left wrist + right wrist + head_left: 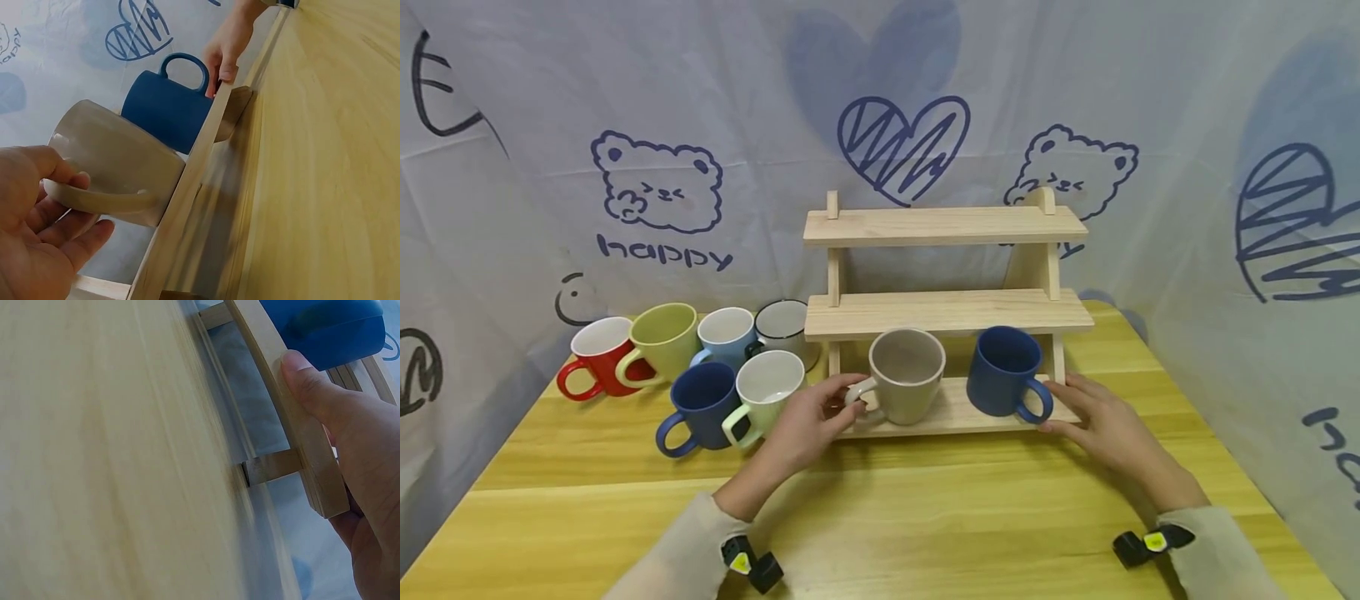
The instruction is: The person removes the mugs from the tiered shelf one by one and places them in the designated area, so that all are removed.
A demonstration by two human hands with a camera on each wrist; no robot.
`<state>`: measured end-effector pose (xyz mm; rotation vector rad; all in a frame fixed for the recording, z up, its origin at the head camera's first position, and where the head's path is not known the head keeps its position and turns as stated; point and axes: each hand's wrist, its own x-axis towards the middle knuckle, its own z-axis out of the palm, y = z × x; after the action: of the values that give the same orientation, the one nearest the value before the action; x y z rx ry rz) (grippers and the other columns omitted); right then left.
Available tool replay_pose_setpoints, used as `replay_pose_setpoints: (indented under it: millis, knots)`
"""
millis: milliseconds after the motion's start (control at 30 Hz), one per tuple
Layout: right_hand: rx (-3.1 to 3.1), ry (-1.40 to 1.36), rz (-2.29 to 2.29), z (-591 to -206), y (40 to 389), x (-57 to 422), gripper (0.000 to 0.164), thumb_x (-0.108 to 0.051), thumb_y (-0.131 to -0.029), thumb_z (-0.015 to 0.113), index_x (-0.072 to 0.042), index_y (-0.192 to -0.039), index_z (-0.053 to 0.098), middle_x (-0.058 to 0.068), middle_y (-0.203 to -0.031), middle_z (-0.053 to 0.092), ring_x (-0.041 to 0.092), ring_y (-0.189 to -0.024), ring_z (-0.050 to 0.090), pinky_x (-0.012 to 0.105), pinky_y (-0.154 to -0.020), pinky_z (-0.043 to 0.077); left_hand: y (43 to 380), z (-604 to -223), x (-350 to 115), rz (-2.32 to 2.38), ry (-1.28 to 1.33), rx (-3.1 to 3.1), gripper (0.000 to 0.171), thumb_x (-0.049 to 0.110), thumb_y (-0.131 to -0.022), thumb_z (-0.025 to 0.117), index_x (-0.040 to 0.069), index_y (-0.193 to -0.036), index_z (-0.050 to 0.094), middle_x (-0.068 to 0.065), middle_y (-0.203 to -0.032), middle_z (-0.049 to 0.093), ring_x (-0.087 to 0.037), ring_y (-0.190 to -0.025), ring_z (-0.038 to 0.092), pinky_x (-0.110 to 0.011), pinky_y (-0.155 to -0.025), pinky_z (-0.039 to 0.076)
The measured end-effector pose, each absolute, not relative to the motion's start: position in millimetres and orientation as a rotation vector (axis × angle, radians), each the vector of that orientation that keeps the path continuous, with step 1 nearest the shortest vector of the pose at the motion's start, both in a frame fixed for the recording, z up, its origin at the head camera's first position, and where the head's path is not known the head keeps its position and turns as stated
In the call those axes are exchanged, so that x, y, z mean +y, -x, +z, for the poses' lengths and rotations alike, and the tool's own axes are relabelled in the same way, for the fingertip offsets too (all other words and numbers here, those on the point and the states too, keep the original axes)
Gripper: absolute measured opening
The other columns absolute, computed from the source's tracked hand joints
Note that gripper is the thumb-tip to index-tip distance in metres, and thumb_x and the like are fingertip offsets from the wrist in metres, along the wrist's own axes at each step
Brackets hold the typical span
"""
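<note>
A beige mug stands on the bottom board of a three-tier wooden shelf, its handle turned left. My left hand pinches that handle between thumb and fingers, as the left wrist view shows. To the right on the same board is a dark blue mug, with its handle toward the front right. My right hand grips the right end of the bottom board, the thumb on its front edge and the other fingers partly hidden behind it.
Left of the shelf several mugs cluster on the wooden table: a red one, a yellow-green one, a light blue one, a black-rimmed one, another dark blue one and a pale green one. A printed curtain hangs behind.
</note>
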<state>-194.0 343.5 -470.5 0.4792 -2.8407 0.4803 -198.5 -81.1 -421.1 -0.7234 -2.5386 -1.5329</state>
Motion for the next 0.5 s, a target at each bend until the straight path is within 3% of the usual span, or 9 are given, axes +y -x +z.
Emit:
replay_pose_setpoints:
  millis: [367,500]
  knots:
    - [-2.84,-0.477,0.471,-471.2,193.8,343.6,0.07,-0.05,-0.085,0.071,-0.007,-0.138,0.056,0.029,-0.144,0.043,0.049,-0.128,0.041,0.067,-0.096,0.04,194.4,-420.7,-78.3,-1.695,0.59,-2.51,0.029,0.017,-0.093,0.069,0.004,-0.119,0.068,-0.004,-0.09,0.068,-0.017,-0.084,0.063,-0.023,-0.069,0.049]
    - [-2.847,-0.472,0.476,-470.8,194.1,343.8,0.07,-0.051,-0.085,0.071,-0.008,-0.139,0.055,0.028,-0.144,0.042,0.049,-0.129,0.041,0.067,-0.096,0.039,193.4,-420.3,-78.0,-1.718,0.568,-2.504,0.028,0.019,-0.094,0.068,0.005,-0.119,0.069,-0.007,-0.096,0.07,-0.016,-0.085,0.063,-0.024,-0.073,0.051]
